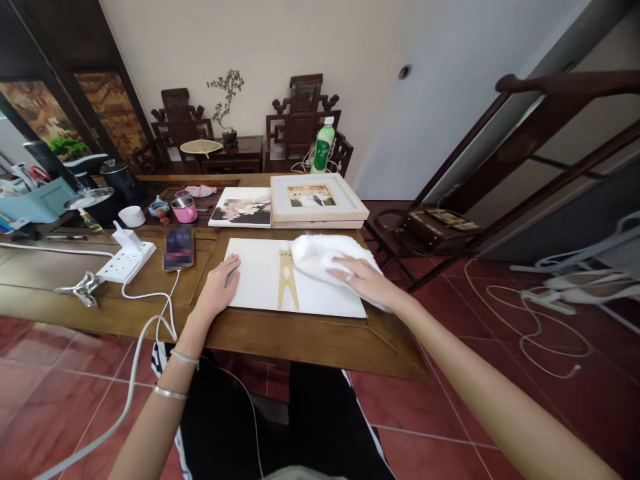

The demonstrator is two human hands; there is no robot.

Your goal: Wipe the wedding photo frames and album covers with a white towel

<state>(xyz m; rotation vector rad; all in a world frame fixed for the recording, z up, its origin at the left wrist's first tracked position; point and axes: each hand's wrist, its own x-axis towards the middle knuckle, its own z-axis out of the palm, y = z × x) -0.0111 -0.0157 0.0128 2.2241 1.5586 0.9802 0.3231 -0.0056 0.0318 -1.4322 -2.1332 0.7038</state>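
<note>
Your right hand (pixel 363 277) gripped the towel (pixel 313 253), left hand (pixel 220 283) open at nine o'clock on the panel (pixel 257 273); drag risked snagging its strut (pixel 286 261).

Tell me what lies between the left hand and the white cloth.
In the head view, a tan forked piece lies there, on the white board, with bare board between it and the left hand.

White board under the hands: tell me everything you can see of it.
The white board is a flat, plain rectangle, its material unclear, lying on the wooden table near its front edge. A tan, A-shaped piece with an oval opening lies on its upper face, legs toward the person. The left hand rests at its left edge; a white cloth under the right hand hides its far right part.
</note>
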